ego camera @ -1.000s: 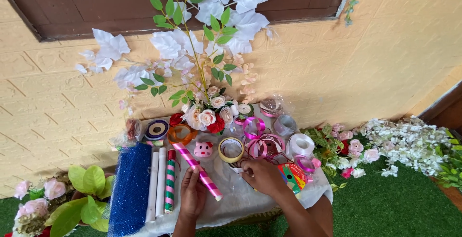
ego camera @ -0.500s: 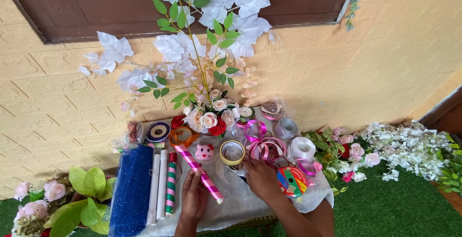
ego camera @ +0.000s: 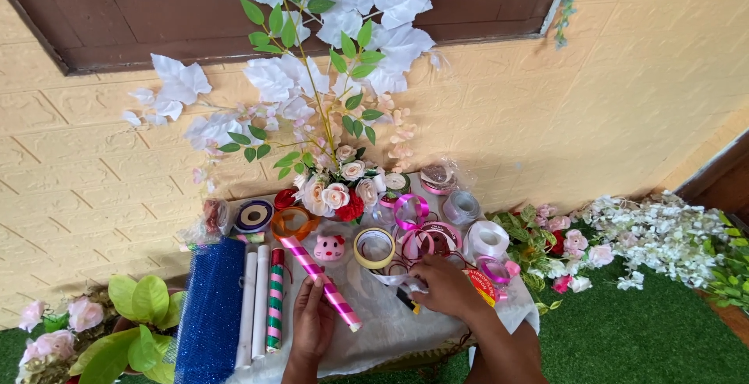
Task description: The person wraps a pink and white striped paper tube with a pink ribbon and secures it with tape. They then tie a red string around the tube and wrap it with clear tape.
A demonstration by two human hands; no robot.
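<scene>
Our left hand [ego camera: 312,325] gripped the pink-and-white striped roll [ego camera: 320,281], which lay slanted at table centre. Our right hand [ego camera: 445,286] closed on white ribbon [ego camera: 402,281]. At 12 o'clock crowded ribbon spools [ego camera: 375,247] and a flower arrangement [ego camera: 335,193]; at 9 o'clock, blue mesh [ego camera: 209,318]. Green turf [ego camera: 624,337] lay open at 3 o'clock.
</scene>
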